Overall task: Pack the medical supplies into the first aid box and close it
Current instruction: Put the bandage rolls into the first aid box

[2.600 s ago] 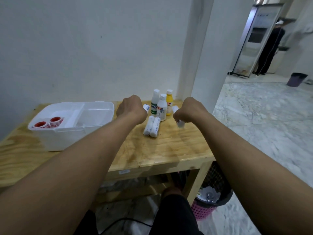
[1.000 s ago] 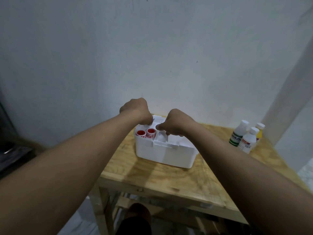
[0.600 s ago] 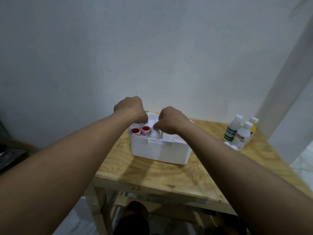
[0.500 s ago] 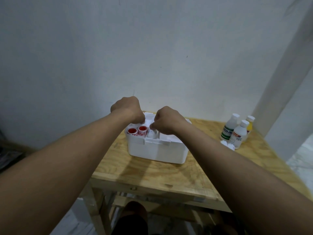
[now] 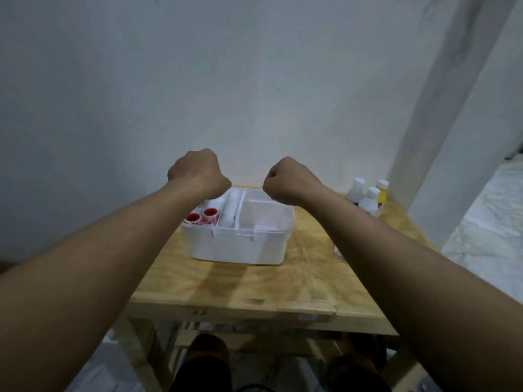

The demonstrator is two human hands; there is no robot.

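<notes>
On the wooden table (image 5: 254, 290), mid-top: white plastic first aid box (image 5: 237, 247), lid off, split into compartments. Left section holds two red-centred tape rolls (image 5: 210, 213), standing. The narrow middle slot holds a white roll (image 5: 230, 207), long axis front to back. The box's own long axis runs left to right, front wall toward the person. Left hand (image 5: 198, 174) is above the rear left corner, right hand (image 5: 288, 181) above the rear right. Each hand's fingers are curled into a fist, nothing seen held. Three bottles (image 5: 369, 199) stand at the far right.
</notes>
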